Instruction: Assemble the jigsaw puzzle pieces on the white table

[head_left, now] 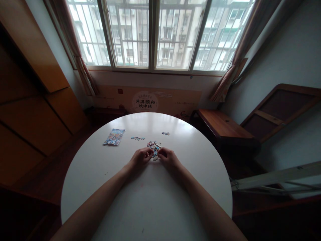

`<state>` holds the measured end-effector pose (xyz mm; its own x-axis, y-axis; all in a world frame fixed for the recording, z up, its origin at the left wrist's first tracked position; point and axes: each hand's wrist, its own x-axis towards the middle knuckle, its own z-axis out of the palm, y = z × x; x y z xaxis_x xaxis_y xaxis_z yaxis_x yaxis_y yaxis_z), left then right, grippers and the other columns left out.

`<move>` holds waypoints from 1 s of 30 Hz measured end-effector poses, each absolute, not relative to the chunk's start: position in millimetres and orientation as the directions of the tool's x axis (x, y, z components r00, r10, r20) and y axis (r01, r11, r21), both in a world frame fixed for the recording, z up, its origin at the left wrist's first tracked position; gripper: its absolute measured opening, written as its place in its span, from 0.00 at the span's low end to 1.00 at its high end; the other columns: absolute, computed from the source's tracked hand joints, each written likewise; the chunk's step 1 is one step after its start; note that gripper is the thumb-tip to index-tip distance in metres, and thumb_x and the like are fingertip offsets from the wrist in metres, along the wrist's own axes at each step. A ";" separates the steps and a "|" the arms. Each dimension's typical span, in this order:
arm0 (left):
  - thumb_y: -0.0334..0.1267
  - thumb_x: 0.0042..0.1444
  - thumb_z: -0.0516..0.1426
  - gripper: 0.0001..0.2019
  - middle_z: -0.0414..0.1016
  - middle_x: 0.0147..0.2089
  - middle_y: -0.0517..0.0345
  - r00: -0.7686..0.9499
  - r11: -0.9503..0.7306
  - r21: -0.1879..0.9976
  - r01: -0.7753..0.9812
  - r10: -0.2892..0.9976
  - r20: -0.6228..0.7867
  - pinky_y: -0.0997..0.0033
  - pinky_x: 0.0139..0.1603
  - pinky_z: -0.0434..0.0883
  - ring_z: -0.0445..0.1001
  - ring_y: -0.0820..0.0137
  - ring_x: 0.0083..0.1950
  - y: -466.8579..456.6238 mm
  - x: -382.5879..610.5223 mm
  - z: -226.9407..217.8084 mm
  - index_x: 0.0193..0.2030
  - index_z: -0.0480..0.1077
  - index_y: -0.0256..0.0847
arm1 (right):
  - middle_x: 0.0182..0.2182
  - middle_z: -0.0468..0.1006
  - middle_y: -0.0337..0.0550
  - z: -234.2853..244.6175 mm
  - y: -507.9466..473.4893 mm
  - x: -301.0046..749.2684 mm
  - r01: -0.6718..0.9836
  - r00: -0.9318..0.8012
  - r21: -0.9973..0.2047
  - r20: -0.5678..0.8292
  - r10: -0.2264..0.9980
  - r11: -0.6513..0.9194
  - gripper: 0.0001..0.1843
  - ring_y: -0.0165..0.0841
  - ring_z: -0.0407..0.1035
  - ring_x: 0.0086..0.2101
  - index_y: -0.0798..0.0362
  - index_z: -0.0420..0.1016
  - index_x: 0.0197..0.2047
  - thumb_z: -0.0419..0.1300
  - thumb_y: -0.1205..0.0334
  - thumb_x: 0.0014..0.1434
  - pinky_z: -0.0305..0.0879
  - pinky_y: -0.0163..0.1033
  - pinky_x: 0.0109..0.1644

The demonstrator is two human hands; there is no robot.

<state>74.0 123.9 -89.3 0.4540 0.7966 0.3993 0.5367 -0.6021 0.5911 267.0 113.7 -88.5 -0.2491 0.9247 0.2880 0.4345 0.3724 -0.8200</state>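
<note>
A small heap of loose jigsaw pieces [153, 145] lies near the middle of the round white table [105, 194]. My left hand [142, 156] is at the heap's near left side, its fingers curled and pinched on a jigsaw piece. From the right, my right hand [168, 156] reaches the same spot, thumb and fingers closed on a jigsaw piece between the two hands. Which piece each hand has is too small to tell. Beyond the heap are a group of joined-looking pieces [137, 138] to the left and a smaller cluster [165, 133] to the right.
A colourful printed picture sheet or packet [114, 137] lies at the table's far left. Past the table are a wooden bench-like table [223, 124], a printed cardboard panel [165, 98] under the barred window, and orange cabinets [22, 124] at left.
</note>
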 end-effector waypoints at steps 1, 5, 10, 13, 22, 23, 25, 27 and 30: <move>0.37 0.56 0.54 0.07 0.73 0.29 0.59 0.453 -0.602 0.590 0.538 0.797 0.399 0.78 0.30 0.65 0.69 0.75 0.28 123.9 74.1 -89.3 0.36 0.72 0.38 | 0.25 0.75 0.40 -88.8 114.0 266.9 0.434 -0.244 -0.822 0.287 0.926 0.369 0.06 0.29 0.66 0.26 0.56 0.74 0.31 0.57 0.64 0.52 0.61 0.33 0.32; 0.37 0.56 0.54 0.07 0.73 0.29 0.59 0.453 -0.604 0.589 0.537 0.796 0.402 0.78 0.30 0.65 0.69 0.75 0.28 124.4 74.3 -89.6 0.36 0.72 0.38 | 0.24 0.75 0.40 -88.9 115.0 266.6 0.433 -0.243 -0.823 0.285 0.927 0.366 0.05 0.28 0.65 0.25 0.56 0.73 0.31 0.57 0.64 0.52 0.60 0.33 0.31; 0.37 0.55 0.54 0.07 0.73 0.29 0.59 0.448 -0.604 0.595 0.531 0.796 0.408 0.78 0.30 0.65 0.68 0.76 0.27 124.0 74.9 -89.7 0.36 0.71 0.38 | 0.24 0.74 0.39 -86.9 115.0 266.5 0.437 -0.254 -0.818 0.286 0.924 0.373 0.05 0.28 0.64 0.24 0.56 0.73 0.30 0.58 0.63 0.52 0.59 0.32 0.30; 0.36 0.55 0.54 0.06 0.73 0.29 0.59 0.450 -0.608 0.593 0.528 0.793 0.411 0.78 0.30 0.65 0.68 0.76 0.27 122.9 75.1 -88.0 0.35 0.71 0.38 | 0.24 0.74 0.39 -86.3 114.7 266.7 0.429 -0.263 -0.823 0.281 0.923 0.373 0.05 0.28 0.64 0.25 0.56 0.73 0.30 0.58 0.63 0.52 0.60 0.32 0.31; 0.35 0.54 0.55 0.05 0.72 0.29 0.59 0.460 -0.610 0.589 0.529 0.790 0.405 0.79 0.29 0.65 0.67 0.77 0.27 122.9 74.3 -87.8 0.35 0.71 0.38 | 0.25 0.75 0.39 -88.2 115.4 266.7 0.428 -0.265 -0.823 0.281 0.923 0.373 0.06 0.28 0.65 0.26 0.56 0.73 0.31 0.58 0.63 0.52 0.61 0.32 0.32; 0.35 0.54 0.55 0.05 0.72 0.29 0.59 0.461 -0.610 0.588 0.530 0.790 0.404 0.79 0.29 0.65 0.67 0.77 0.27 123.0 74.3 -87.8 0.35 0.71 0.38 | 0.25 0.75 0.39 -88.1 115.3 266.7 0.431 -0.265 -0.821 0.282 0.922 0.374 0.06 0.28 0.65 0.26 0.56 0.73 0.31 0.58 0.63 0.52 0.61 0.32 0.32; 0.35 0.54 0.55 0.05 0.72 0.28 0.59 0.459 -0.609 0.588 0.532 0.791 0.404 0.79 0.29 0.65 0.68 0.76 0.27 123.0 74.3 -87.6 0.35 0.71 0.38 | 0.25 0.75 0.39 -87.7 114.9 266.9 0.437 -0.267 -0.817 0.282 0.921 0.377 0.06 0.28 0.65 0.26 0.56 0.73 0.31 0.58 0.63 0.52 0.61 0.33 0.32; 0.34 0.54 0.54 0.05 0.72 0.29 0.59 0.458 -0.610 0.588 0.531 0.790 0.407 0.79 0.29 0.65 0.68 0.76 0.27 122.6 74.5 -86.8 0.35 0.71 0.38 | 0.25 0.75 0.40 -87.3 114.6 266.9 0.441 -0.271 -0.815 0.278 0.922 0.375 0.06 0.28 0.65 0.26 0.56 0.73 0.31 0.57 0.63 0.52 0.61 0.33 0.32; 0.34 0.54 0.54 0.05 0.73 0.29 0.59 0.462 -0.615 0.584 0.530 0.787 0.409 0.79 0.29 0.65 0.68 0.76 0.27 121.5 74.7 -85.1 0.34 0.71 0.37 | 0.25 0.75 0.40 -87.2 114.4 266.7 0.446 -0.272 -0.813 0.275 0.922 0.374 0.06 0.28 0.65 0.26 0.56 0.74 0.31 0.57 0.63 0.52 0.61 0.33 0.32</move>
